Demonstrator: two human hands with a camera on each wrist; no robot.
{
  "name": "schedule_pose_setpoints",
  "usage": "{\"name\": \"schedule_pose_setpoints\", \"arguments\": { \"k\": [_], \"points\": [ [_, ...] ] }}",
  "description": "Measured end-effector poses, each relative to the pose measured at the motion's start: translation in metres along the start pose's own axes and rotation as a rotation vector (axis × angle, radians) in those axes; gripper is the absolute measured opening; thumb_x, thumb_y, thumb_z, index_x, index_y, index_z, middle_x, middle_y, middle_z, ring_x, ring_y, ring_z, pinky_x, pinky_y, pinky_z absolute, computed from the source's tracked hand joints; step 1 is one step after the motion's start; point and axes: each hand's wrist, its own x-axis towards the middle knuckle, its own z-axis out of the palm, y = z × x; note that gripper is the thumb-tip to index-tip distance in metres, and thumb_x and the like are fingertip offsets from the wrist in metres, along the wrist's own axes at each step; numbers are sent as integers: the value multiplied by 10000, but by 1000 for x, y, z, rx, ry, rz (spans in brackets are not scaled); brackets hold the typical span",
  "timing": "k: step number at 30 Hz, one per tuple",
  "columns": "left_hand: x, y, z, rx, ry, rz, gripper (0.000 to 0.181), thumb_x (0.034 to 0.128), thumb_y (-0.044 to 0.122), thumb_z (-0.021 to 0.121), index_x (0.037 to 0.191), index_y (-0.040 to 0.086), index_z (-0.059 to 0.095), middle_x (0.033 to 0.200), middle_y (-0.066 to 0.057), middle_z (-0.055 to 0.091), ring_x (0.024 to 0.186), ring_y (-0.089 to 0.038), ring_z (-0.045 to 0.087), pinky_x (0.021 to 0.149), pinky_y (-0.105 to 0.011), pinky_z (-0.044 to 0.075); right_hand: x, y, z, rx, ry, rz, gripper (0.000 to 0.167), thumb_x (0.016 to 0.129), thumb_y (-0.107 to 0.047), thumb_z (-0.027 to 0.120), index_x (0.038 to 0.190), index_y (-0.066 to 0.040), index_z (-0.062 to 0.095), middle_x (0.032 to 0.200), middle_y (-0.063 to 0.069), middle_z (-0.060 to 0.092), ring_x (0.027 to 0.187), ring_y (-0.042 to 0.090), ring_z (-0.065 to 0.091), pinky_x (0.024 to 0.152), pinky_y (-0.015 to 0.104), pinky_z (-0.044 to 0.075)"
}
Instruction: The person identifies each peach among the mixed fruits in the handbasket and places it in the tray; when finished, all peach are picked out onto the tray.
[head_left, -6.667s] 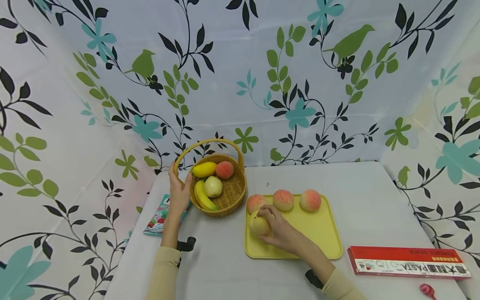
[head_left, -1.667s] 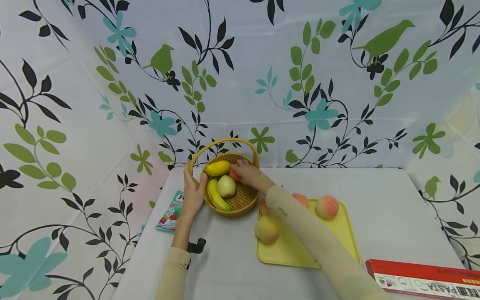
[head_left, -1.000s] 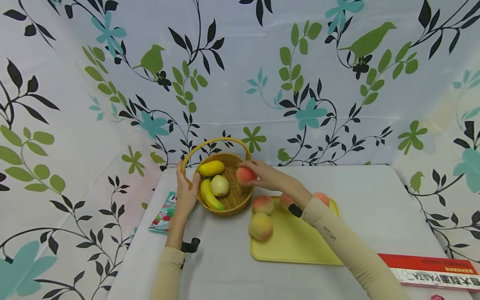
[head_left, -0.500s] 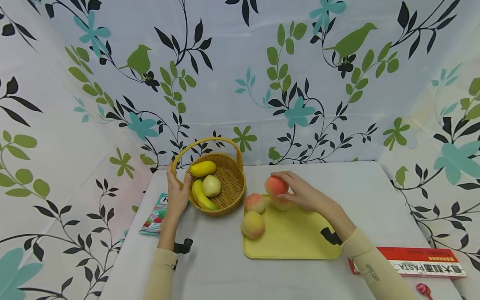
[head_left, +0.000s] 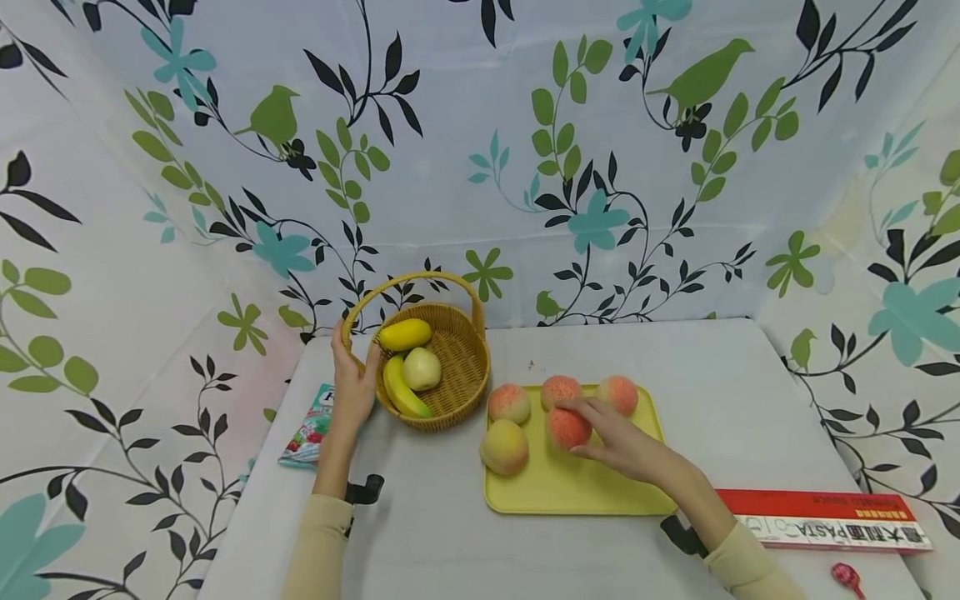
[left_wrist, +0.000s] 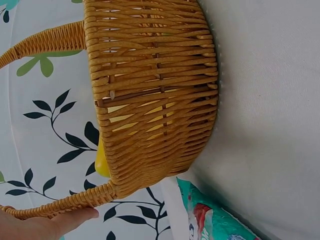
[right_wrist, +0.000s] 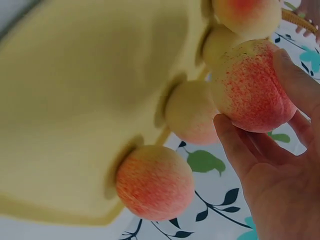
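Note:
My left hand (head_left: 354, 390) grips the left base of the handle of a wicker basket (head_left: 463, 367). A banana (head_left: 402, 390), a pale green round fruit (head_left: 422, 369) and an oblong yellow fruit (head_left: 405, 335) lie in it. Over the yellow tray (head_left: 600, 493), my right hand (head_left: 626, 446) holds a red peach (head_left: 568, 430) between thumb and fingers. In the right wrist view this peach (right_wrist: 252, 87) appears lifted off the tray. Along the tray's back edge sit a left peach (head_left: 508, 403), a middle peach (head_left: 560, 390) and a right peach (head_left: 618, 394); a yellower peach (head_left: 504, 447) sits in front.
A teal snack packet (head_left: 309, 429) lies left of the basket, partly behind my left forearm. Right of the tray is a red and white pasta box (head_left: 825, 521), with a red lollipop (head_left: 846, 575) in front. A patterned cloth (head_left: 450, 167) hangs behind the table.
My right hand set the yellower peach on the tray's front left, then took the red peach out of the basket and carried it right, over the tray. My left hand stays at the handle.

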Motion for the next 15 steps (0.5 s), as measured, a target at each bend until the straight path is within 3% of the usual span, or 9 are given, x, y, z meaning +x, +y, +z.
{"name": "schedule_pose_setpoints", "arguments": {
  "k": [5,11,15],
  "points": [
    [1,1,2,-1,-9,-4,773,1068,436,499,1652,311,8,1747,-49,53,1619,-295,91,1314,-558,136,-7,3,10,18,-4,31,719,913,-272,780,1547,-230,444,1510,52,516,1394,274,511,1145,505,469],
    [1,2,-1,-18,15,-5,764,1071,411,502,1655,281,26,1745,-74,66,1606,-346,131,1307,-573,153,-9,8,23,-15,6,-1,686,912,-281,780,1521,-210,473,1444,39,563,1321,244,576,1107,481,505],
    [1,0,0,-42,0,0,760,1073,400,498,1655,280,23,1744,-91,58,1596,-388,143,1300,-596,152,-12,13,29,-24,-2,11,674,887,-249,808,1490,-234,506,1428,28,567,1316,240,571,1106,484,503]
  ]
}}
